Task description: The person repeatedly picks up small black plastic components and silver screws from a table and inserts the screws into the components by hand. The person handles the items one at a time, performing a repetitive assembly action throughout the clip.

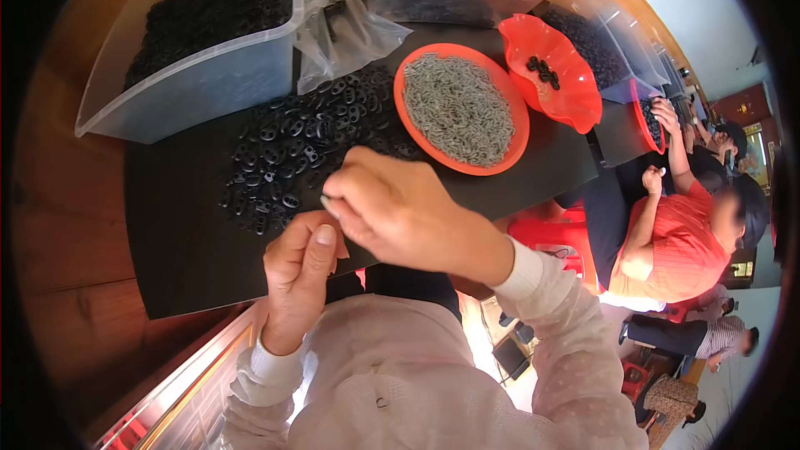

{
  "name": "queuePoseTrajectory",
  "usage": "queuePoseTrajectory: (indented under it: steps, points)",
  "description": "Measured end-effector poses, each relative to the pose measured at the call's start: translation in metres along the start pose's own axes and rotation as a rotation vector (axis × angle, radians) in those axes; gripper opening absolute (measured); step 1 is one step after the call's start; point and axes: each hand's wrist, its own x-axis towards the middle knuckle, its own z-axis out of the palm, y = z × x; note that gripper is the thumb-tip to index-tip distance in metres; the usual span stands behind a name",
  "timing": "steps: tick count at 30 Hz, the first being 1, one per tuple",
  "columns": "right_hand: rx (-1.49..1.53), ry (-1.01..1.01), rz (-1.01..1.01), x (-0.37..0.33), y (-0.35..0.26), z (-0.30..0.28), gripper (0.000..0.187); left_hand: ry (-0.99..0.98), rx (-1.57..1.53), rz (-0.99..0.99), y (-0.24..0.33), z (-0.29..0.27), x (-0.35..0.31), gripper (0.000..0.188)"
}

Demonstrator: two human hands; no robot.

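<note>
My left hand [302, 271] and right hand [392, 208] met over the near edge of a dark bench [183, 225], the fingers of both curled in. Whatever was between the fingertips was hidden, and I could not tell whether either of the hands gripped anything. My right hand also blocked part of a heap of black oval pieces [287, 137] (flat, with holes through them), which lay on the bench just beyond. A clear tub [208, 83] of black pieces, cut off at the top, stood behind the heap, beside a crumpled plastic bag [342, 37]. To the right were an orange plate [522, 121] of small grey pieces [458, 108] and a wavy-rimmed red bowl [571, 104]. Farther right sat a co-worker [679, 250] in a red-orange top. The loose ovals' long axes pointed every which way.
</note>
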Motion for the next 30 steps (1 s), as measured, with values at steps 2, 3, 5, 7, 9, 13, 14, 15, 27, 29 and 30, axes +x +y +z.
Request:
queuePoseTrajectory:
  steps: [2,3,5,7,9,13,14,15,27,29,30]
  points:
    - [-0.039,-0.011,-0.056,-0.002,-0.009,-0.002,0.018,0.036,-0.117,0.027,0.001,0.002,0.004,0.025]
    - [-0.056,-0.006,-0.067,-0.004,-0.010,-0.004,0.018,0.037,-0.121,0.023,0.002,0.005,0.005,0.025]
    - [-0.091,0.000,-0.092,-0.009,-0.011,-0.008,0.020,0.042,-0.130,0.017,0.004,0.011,0.007,0.025]
    - [-0.095,-0.031,-0.094,-0.014,-0.014,-0.009,0.023,0.088,-0.190,0.008,0.002,0.014,0.009,0.024]
    - [-0.096,0.002,-0.110,-0.019,-0.015,-0.002,0.025,0.092,-0.211,-0.011,0.000,0.013,0.009,0.023]
    - [0.171,-0.008,0.112,-0.022,-0.006,-0.009,0.025,-0.013,-0.073,0.014,0.001,0.010,0.006,0.020]
    - [0.208,-0.030,0.177,-0.021,-0.004,-0.010,0.018,-0.046,-0.014,0.041,0.004,0.011,0.005,0.019]
    - [0.255,-0.040,0.171,-0.021,0.000,-0.008,0.018,-0.068,0.003,0.047,0.005,0.011,0.005,0.019]
    - [-0.050,-0.199,0.018,-0.031,0.000,-0.016,0.018,-0.070,0.277,0.175,0.000,0.011,0.010,0.005]
    - [0.006,-0.176,0.061,-0.030,-0.001,-0.016,0.017,-0.054,0.213,0.172,0.000,0.015,0.013,0.002]
    - [0.011,-0.174,0.041,-0.029,0.001,-0.018,0.015,-0.082,0.172,0.140,-0.001,0.014,0.015,0.002]
